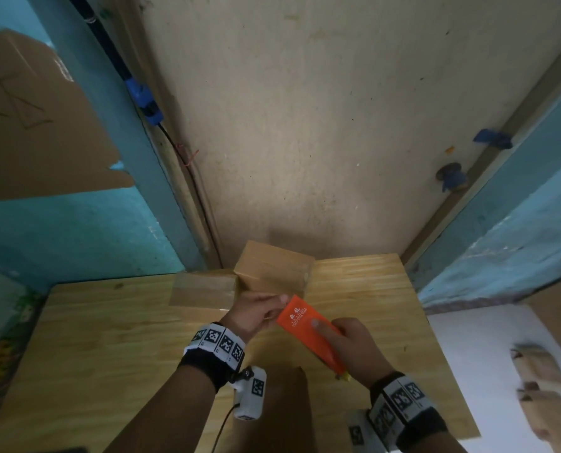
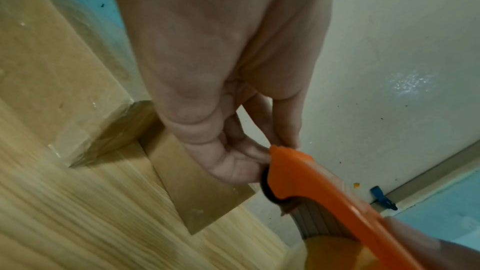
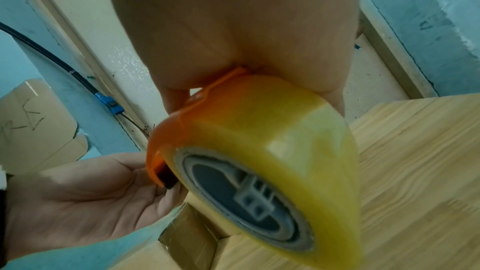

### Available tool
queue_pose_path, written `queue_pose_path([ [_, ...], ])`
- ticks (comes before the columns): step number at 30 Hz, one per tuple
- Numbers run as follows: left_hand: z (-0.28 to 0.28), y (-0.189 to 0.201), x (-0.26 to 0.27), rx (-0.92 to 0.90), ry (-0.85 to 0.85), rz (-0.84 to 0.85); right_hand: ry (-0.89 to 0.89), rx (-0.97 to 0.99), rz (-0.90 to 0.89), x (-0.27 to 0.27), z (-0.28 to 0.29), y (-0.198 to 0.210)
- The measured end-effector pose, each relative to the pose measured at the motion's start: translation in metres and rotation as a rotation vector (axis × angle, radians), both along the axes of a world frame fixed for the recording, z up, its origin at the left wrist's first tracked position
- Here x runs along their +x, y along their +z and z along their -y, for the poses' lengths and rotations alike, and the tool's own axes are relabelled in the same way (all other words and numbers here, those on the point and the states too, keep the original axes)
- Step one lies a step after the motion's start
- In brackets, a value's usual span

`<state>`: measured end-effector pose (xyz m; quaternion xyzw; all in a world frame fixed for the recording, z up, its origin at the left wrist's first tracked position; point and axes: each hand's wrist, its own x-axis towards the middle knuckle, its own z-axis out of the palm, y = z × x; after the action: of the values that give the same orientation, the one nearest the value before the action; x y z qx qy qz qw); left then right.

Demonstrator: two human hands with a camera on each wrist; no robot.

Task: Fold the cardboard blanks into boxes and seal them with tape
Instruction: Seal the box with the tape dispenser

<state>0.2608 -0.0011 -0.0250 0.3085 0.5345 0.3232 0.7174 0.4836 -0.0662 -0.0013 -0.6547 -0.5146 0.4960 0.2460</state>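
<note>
An orange tape dispenser with a yellowish tape roll hangs above the wooden table. My right hand grips its body, thumb on top. My left hand pinches the dispenser's front end between thumb and fingertips; I cannot make out a tape strip there. Two folded cardboard boxes stand at the table's far edge, a taller one and a lower one to its left. Both lie just beyond my left hand.
A brown cardboard piece lies near the table's front edge between my forearms. To the right stands a white surface with several cardboard pieces. A big cardboard sheet leans on the blue wall at left.
</note>
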Motion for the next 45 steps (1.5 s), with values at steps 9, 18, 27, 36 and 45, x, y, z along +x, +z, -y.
queue_pose_path([
  [9,0.015,0.008,0.008,-0.237,-0.178,0.049,0.034,0.002,-0.058,0.002,0.001,0.001],
  [18,0.012,0.0,0.0,-0.218,-0.065,-0.003,0.038,-0.089,-0.183,0.007,0.006,0.002],
  [27,0.033,-0.01,0.005,-0.351,-0.351,-0.018,0.066,-0.112,-0.22,0.004,0.008,0.008],
  [36,0.048,-0.016,0.003,-0.344,-0.441,0.187,0.007,-0.112,-0.262,0.003,0.01,0.029],
  [45,0.038,0.001,0.004,-0.295,-0.418,0.135,0.05,-0.07,-0.24,0.007,0.002,0.035],
])
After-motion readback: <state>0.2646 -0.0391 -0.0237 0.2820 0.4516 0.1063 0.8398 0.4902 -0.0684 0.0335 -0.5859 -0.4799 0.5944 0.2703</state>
